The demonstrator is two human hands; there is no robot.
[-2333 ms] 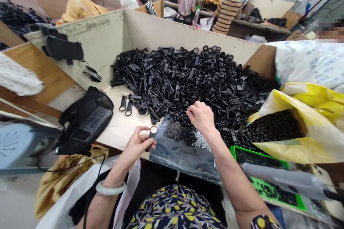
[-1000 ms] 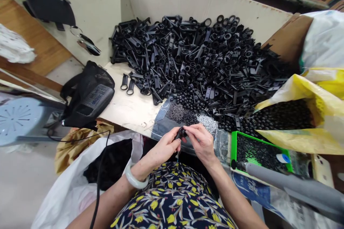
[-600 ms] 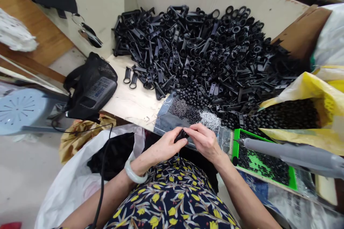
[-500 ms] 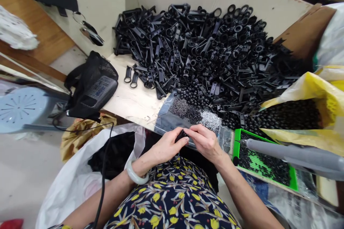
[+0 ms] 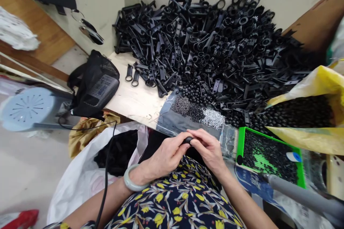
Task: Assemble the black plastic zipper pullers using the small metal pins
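Near the table's front edge, a small rounded black plastic part [image 5: 187,140] is pinched between the fingers of both hands. My left hand [image 5: 170,152], with a pale bangle [image 5: 131,179] at its wrist, is closed on the part from the left. From the right, the thumb and fingers of my right hand [image 5: 208,146] close on the same part. Fingers cover most of it, so its full shape is hidden. Just beyond the hands lie a pile of silvery pins [image 5: 213,118] and a pile of small brownish-grey pieces [image 5: 180,105].
A big heap of black plastic parts [image 5: 177,39] fills the table's back. At right are a green tray [image 5: 240,143], a grey bar [image 5: 298,189] and a yellow bag [image 5: 303,137]. A black mesh bag [image 5: 103,84] sits left. A white sack [image 5: 70,186] stands below, crossed by a cable [image 5: 106,164].
Both hands have turned around the black part and now hold it closer together, its rounded end showing. The grey bar sits lower at the right, uncovering more of the green tray. The view has shifted slightly.
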